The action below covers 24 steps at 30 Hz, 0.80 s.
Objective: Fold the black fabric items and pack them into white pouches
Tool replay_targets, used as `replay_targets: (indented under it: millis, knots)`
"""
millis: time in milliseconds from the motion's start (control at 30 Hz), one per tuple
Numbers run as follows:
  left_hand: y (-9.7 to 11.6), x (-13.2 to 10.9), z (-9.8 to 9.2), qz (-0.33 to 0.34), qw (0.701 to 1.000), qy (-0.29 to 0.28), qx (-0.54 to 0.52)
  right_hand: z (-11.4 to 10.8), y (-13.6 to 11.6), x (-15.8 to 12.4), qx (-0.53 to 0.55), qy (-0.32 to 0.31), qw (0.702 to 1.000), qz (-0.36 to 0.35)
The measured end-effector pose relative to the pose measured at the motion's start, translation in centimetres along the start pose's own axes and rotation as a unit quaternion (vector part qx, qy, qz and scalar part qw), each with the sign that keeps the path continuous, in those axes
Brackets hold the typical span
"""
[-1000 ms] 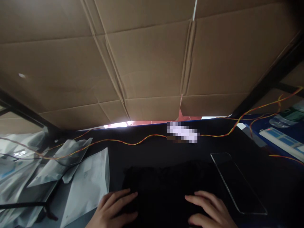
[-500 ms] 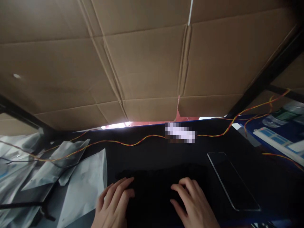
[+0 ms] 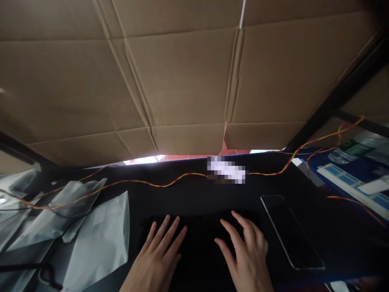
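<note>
On the black tabletop (image 3: 182,198) lies a very dark, flat black item (image 3: 200,231) with a soft, uneven edge; its kind cannot be made out. My left hand (image 3: 159,255) rests palm down over its left part, fingers stretched and spread. Over the right part is my right hand (image 3: 247,251), its fingers apart and slightly bent, holding nothing visible. A phone-shaped black slab with a pale rim (image 3: 291,231) lies to the right of my right hand. Left of my left hand is a frosted plastic bag (image 3: 100,239).
More plastic bags (image 3: 65,202) lie at the left. A twisted red-yellow wire (image 3: 161,185) crosses the table, passing a blurred-out patch (image 3: 226,169). At the right are a plastic bottle (image 3: 349,152) and a white-and-blue panel (image 3: 349,182). Cardboard (image 3: 188,77) stands behind, beside a dark frame bar (image 3: 334,93).
Both hands have reached farther forward over the black item. The left fingers have spread out from a bent pose, and the right fingers have straightened. The view has shifted slightly.
</note>
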<state>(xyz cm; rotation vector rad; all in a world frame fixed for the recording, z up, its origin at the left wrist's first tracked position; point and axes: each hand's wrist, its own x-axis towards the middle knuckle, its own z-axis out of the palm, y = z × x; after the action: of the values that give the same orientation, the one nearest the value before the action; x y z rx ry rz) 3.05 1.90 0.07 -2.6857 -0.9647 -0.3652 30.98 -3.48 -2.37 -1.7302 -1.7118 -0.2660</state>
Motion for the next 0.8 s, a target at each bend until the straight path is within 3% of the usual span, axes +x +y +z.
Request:
replay_targets:
  millis: [167, 300, 433, 533, 633, 700, 800]
  knots:
    - [2.6, 3.3, -1.4, 0.092, 0.994, 0.029, -0.046, -3.4, 3.0, 1.4, 0.008, 0.02, 0.999, 0.025]
    - [5.2, 4.9, 0.8, 0.128, 0.987, 0.041, -0.085, -4.5, 6.4, 0.7, -0.087, -0.025, 0.996, 0.005]
    - [6.0, 5.4, 2.7, 0.129, 0.989, 0.016, -0.075, -3.7, 6.9, 0.0, -0.104, -0.044, 0.994, 0.01]
    - [5.9, 5.9, 2.6, 0.143, 0.987, 0.031, -0.061, -3.6, 6.1, 0.8, -0.046, -0.039, 0.996, 0.063]
    - [4.9, 6.0, 1.2, 0.142, 0.986, 0.056, -0.068, -4.8, 6.1, 2.0, 0.022, -0.055, 0.986, 0.156]
    - [3.6, 5.6, 0.0, 0.119, 0.988, 0.041, -0.087, -6.1, 6.6, 2.8, 0.056, -0.073, 0.976, 0.197]
    - [1.1, 4.2, -1.3, 0.081, 0.992, -0.007, -0.096, -7.7, 7.1, 3.6, 0.079, -0.056, 0.976, 0.194]
